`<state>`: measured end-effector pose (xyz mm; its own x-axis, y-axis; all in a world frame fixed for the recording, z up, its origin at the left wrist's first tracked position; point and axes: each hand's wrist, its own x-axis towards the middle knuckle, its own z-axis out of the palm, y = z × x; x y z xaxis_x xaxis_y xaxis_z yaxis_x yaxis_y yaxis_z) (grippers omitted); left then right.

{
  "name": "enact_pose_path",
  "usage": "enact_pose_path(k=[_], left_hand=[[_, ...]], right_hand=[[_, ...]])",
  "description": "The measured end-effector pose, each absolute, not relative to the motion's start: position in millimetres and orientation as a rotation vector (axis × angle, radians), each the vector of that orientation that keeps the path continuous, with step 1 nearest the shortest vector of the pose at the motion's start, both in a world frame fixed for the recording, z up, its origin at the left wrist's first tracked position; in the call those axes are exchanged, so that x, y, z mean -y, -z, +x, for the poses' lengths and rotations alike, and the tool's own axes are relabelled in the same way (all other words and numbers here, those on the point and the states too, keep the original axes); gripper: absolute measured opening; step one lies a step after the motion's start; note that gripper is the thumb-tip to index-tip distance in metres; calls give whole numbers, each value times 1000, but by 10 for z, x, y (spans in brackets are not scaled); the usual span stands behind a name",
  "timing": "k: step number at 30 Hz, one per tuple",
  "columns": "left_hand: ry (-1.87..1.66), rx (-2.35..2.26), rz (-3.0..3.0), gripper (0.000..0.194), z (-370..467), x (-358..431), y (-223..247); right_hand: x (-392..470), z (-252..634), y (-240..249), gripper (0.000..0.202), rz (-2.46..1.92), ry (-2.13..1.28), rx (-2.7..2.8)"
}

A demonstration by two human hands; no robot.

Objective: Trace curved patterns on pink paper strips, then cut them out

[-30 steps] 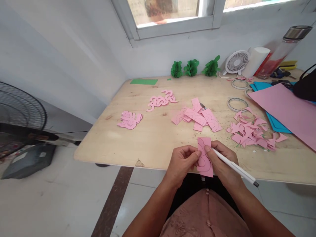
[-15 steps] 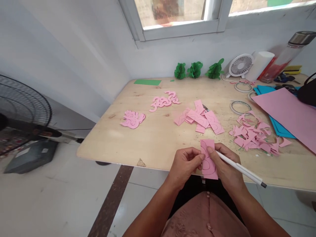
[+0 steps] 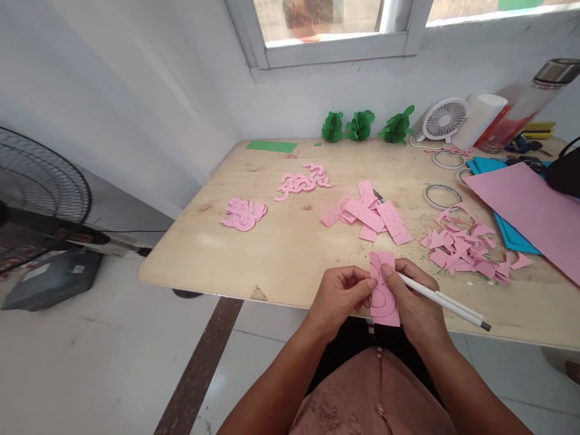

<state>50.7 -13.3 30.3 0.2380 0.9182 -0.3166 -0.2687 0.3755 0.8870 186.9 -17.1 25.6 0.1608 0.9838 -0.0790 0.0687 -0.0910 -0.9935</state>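
Over the front edge of the table, a pink paper strip (image 3: 384,302) with curved pencil-like outlines is held upright between both hands. My left hand (image 3: 342,296) pinches its left edge between thumb and fingers. My right hand (image 3: 419,302) grips the right side, thumb on the front, and also carries a white pen (image 3: 446,302) that points down to the right. Just beyond lies a pile of marked pink paper pieces (image 3: 367,214), with a dark object partly hidden under it. Cut-out pink curved shapes (image 3: 301,181) and a stack of pink cut-outs (image 3: 244,214) rest farther left.
Pink scraps (image 3: 466,248) are heaped at right, near tape rolls (image 3: 441,196), blue sheets (image 3: 512,226) and a large pink sheet (image 3: 530,205). Green paper figures (image 3: 361,125), a small white fan (image 3: 445,119) and a bottle (image 3: 530,106) stand along the wall. A black fan (image 3: 40,199) is at left.
The view has shifted slightly. Both hands keep their hold on the pink strip, which has barely moved, and the pen stays in the right hand.
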Motion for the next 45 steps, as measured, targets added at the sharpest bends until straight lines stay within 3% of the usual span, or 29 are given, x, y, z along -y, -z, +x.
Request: enact_pose_path(k=[19, 45], left_hand=[[-732, -989, 896, 29, 436, 263, -322], [-760, -1035, 854, 29, 499, 273, -268]], right_hand=[[99, 1871, -209, 30, -1320, -1087, 1001], [81, 1883, -148, 22, -1284, -1132, 970]])
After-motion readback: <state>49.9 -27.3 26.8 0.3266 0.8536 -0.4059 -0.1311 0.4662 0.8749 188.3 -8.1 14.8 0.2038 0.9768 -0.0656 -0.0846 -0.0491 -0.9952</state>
